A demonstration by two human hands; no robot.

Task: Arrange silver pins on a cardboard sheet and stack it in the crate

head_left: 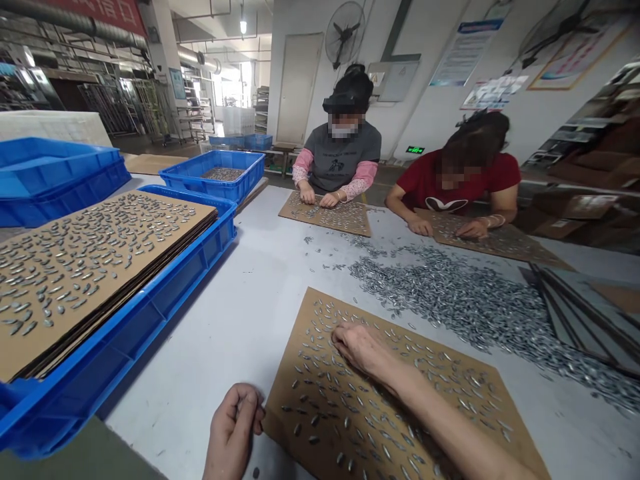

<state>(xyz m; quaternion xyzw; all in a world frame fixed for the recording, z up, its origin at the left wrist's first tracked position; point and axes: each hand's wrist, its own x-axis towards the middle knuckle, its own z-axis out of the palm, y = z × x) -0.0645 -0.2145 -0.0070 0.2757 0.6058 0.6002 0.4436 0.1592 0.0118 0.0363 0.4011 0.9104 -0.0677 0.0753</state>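
A brown cardboard sheet (pixel 286 400) lies on the white table before me, dotted with small silver spindle-shaped metal pieces (pixel 347 423). My right hand (pixel 361 347) is over its upper left part, fingers bent down and pressed together at the surface. Whatever those fingertips hold is hidden beneath the hand. Beside the sheet's left edge, my left hand (pixel 236 423) is closed, the thumb folded against curled fingers. I cannot make out what is inside it. Beyond the sheet spreads a large loose heap of the same metal pieces (pixel 450 287).
At left, a blue crate (pixel 175 293) carries stacked cardboard sheets (pixel 210 215) covered with pieces. Another blue crate (pixel 250 175) stands behind it. Across the table, two people work at cardboard sheets (pixel 363 230). Dark-edged flat panels (pixel 575 313) lie at right.
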